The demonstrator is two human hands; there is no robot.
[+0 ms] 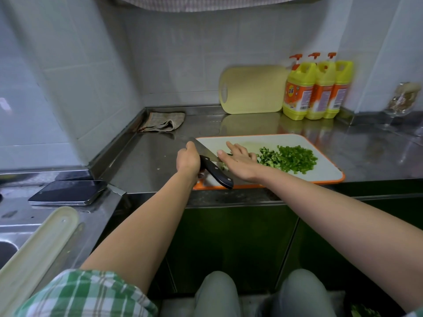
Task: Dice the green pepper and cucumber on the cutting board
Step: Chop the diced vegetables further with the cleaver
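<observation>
A white cutting board (320,177) with an orange rim lies on the steel counter. On its right half sit two adjoining heaps: diced green pepper (297,159) and, to its left, diced cucumber (269,157). A few small pieces lie near the knife. My left hand (187,160) grips the black-handled knife (219,177) up by the blade, at the board's left end, with the handle pointing toward me. My right hand (238,161) is flat with straight fingers, lying across the blade's side just left of the cucumber heap.
A yellow cutting board (251,90) leans on the back wall beside three yellow soap bottles (318,88). A crumpled cloth (162,122) lies in the back left corner. A phone (68,192) rests left of the counter, near the sink (6,248).
</observation>
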